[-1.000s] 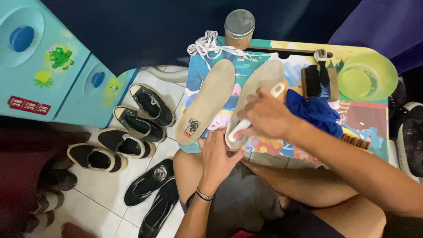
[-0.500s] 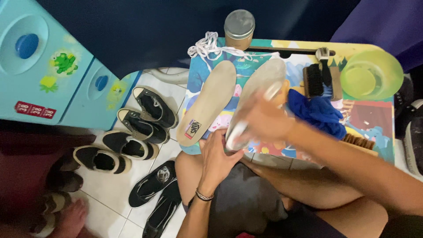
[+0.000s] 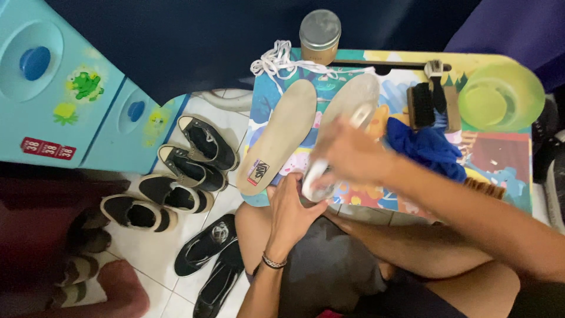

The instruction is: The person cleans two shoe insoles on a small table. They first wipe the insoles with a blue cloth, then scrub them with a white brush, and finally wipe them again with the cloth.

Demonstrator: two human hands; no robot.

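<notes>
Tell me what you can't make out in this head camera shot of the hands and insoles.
- Right hand: motion-blurred; its grip is unclear.
- White brush: blurred, mostly under that hand.
- Right insole: near end hidden by both hands.
- Left hand: fingertips tucked under the insole.
- Dark shoe: cut off by the right edge.

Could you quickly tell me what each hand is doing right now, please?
Left hand: steadies the near end of the right-hand insole, fingers curled on it.
Right hand: blurred, closed on a white object over that insole.
</notes>
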